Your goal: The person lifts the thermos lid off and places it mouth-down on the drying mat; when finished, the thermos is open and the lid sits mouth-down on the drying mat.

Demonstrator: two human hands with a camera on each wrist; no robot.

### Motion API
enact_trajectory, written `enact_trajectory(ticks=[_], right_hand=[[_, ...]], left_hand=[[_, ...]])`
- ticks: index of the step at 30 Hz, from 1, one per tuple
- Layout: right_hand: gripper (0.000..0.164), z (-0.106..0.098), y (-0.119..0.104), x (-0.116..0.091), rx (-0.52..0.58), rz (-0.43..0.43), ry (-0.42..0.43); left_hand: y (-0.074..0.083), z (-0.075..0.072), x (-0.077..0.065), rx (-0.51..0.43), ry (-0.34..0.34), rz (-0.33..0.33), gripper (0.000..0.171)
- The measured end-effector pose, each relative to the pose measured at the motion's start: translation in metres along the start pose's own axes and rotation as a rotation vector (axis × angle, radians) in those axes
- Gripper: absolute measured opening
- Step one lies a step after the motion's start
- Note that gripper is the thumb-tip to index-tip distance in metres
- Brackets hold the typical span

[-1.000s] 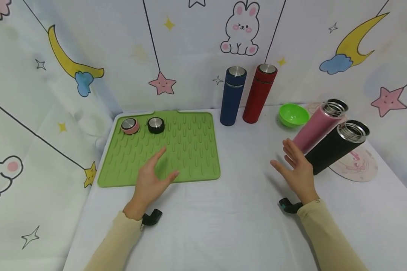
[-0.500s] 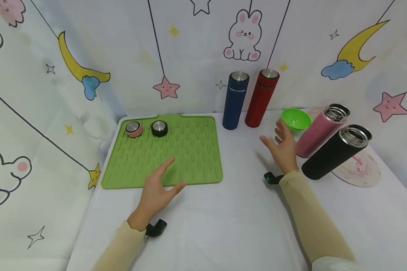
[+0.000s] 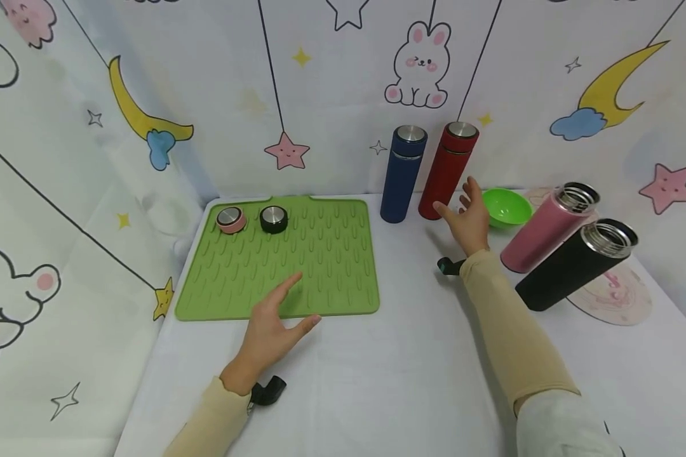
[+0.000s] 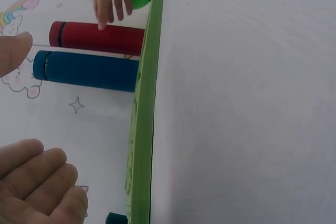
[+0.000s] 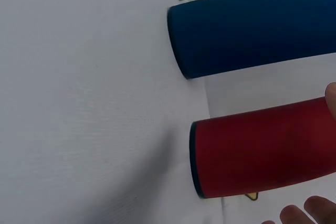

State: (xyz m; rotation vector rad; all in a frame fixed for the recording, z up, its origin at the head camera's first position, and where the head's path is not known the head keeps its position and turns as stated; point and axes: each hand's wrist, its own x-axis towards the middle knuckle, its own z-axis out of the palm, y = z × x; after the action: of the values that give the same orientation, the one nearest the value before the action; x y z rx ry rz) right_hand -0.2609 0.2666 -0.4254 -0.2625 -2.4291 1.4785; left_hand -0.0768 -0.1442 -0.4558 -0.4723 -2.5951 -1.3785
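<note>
In the head view my right hand (image 3: 466,219) reaches toward the red thermos bottle (image 3: 448,171), thumb and fingers spread around its near side. The right wrist view shows the thumb overlapping the red bottle's side and fingertips (image 5: 317,211) below it. A blue thermos bottle (image 3: 403,174) stands upright just left of the red one, both capped with steel tops. My left hand (image 3: 269,333) hovers by the front edge of the green drying mat (image 3: 320,266), thumb and fingers apart, holding nothing. On the mat's back left sit a pink lid (image 3: 231,220) and a black lid (image 3: 274,219).
A green bowl (image 3: 507,208) sits right of my right hand. Further right stand a lidless pink bottle (image 3: 540,235) and a lidless black bottle (image 3: 571,266), beside a pale round mat (image 3: 623,298). A patterned cloth (image 3: 331,95) hangs behind the table.
My right hand has moved left and away from me, from beside the black and pink bottles to the red thermos bottle. The left hand stays spread near the mat; the head view has shifted slightly.
</note>
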Motion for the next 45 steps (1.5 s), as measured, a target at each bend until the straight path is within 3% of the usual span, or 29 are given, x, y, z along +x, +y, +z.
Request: enact_trajectory(ticks=[11,27,35,45], right_hand=[[0.099,0.004,-0.010,0.024,0.010,0.026,-0.019],[0.083,0.009,-0.009,0.037,-0.015,0.029,0.018],[0.084,0.009,-0.010,0.030,0.012,0.052,-0.015],[0.085,0.007,-0.013,0.004,-0.025,0.017,-0.048]], left_hand=[[0.000,0.002,0.002,0.000,-0.001,0.024,0.086],[0.001,0.002,0.003,0.000,-0.006,0.026,0.086],[-0.001,0.003,0.002,-0.002,0.000,0.024,0.087],[0.003,0.002,0.002,-0.034,-0.013,0.022,0.085]])
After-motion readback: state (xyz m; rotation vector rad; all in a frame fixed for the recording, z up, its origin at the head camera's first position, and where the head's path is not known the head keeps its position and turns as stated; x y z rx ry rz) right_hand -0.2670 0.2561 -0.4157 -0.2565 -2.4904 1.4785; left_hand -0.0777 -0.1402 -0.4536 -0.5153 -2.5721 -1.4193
